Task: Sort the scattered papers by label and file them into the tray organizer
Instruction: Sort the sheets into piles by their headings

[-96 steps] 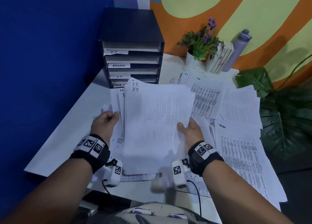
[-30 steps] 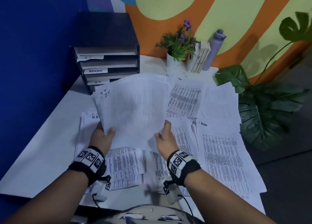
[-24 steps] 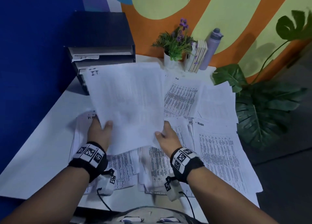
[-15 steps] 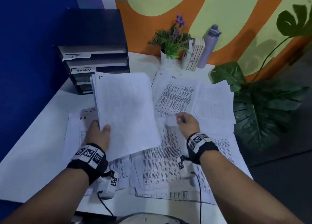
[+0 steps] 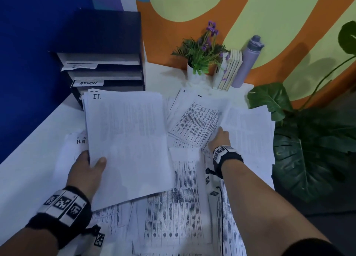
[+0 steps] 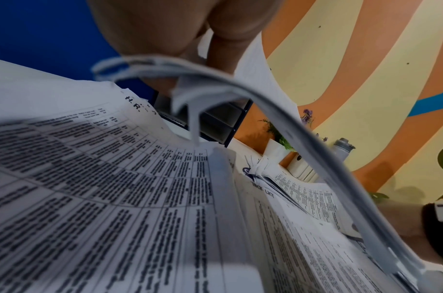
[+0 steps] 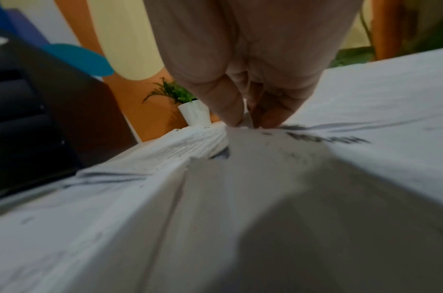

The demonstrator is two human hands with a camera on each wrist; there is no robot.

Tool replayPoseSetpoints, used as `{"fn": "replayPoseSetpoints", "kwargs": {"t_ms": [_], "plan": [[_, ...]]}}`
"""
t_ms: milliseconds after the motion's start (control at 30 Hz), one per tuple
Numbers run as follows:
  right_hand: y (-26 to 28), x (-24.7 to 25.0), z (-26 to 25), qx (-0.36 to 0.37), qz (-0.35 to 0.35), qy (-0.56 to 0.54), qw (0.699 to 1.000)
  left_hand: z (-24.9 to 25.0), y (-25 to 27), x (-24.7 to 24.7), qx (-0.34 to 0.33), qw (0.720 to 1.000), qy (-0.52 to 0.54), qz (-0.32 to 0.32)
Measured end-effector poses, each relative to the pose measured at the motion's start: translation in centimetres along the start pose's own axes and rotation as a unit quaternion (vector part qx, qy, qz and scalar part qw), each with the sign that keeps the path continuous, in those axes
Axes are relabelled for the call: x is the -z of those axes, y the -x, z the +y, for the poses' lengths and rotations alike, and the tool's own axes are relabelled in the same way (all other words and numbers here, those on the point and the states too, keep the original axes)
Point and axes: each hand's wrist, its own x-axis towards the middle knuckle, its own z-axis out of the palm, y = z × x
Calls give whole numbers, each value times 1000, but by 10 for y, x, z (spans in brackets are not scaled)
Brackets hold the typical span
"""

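Note:
My left hand (image 5: 86, 171) grips the lower left corner of a stack of sheets headed "I.T." (image 5: 125, 140), thumb on top, and holds it above the table; the left wrist view shows its bowed edge (image 6: 278, 123) under my left hand (image 6: 165, 29). My right hand (image 5: 221, 138) reaches right and pinches the near edge of a loose sheet (image 5: 248, 124); in the right wrist view the thumb and fingers of the right hand (image 7: 242, 121) meet on creased paper beside an "ADMIN" heading. The black tray organizer (image 5: 104, 62), with slots labelled IT and ADMIN, stands at the back left. Scattered printed sheets (image 5: 173, 217) cover the white table (image 5: 28, 169).
Sheets headed "H.R." lie at the left (image 5: 81, 142) and centre back (image 5: 198, 116). A small potted plant (image 5: 200, 59), a row of books (image 5: 229, 70) and a grey bottle (image 5: 248, 61) line the back wall. A large leafy plant (image 5: 317, 149) stands off the table's right edge.
My right hand let go of the I.T. stack and moved right and forward to a loose sheet. The left hand alone now holds the stack, lowered and squared.

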Motion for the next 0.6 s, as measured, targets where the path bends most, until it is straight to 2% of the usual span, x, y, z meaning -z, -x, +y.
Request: {"fn": "replayPoseSetpoints", "kwargs": {"t_ms": [133, 233, 300, 333, 367, 400, 433, 500, 533, 567, 600], "plan": [[-10, -5, -14, 68, -42, 64, 995, 1, 1, 3, 6, 1000, 16, 3], [-6, -11, -27, 40, -64, 60, 995, 1, 0, 3, 7, 1000, 22, 3], [0, -14, -33, 31, -33, 94, 995, 4, 1, 2, 9, 1000, 23, 2], [6, -13, -37, 53, -7, 96, 994, 6, 0, 0, 7, 1000, 24, 1], [14, -11, -41, 83, 10, 63, 995, 8, 0, -2, 5, 1000, 25, -1], [23, -8, -44, 115, -3, -15, 993, 11, -1, -5, 4, 1000, 25, -2], [33, -4, -46, 132, -53, -126, 982, 14, -2, -8, -1, 1000, 23, -4], [58, 3, -47, 135, -211, -331, 910, 23, -4, -19, -10, 999, 31, -11], [69, 6, -44, 133, -271, -379, 875, 28, -5, -25, -11, 999, 42, -17], [75, 7, -40, 133, -291, -395, 861, 33, -5, -32, -15, 998, 54, -26], [82, 9, -36, 137, -278, -402, 862, 38, -4, -41, -20, 997, 61, -42]]}}
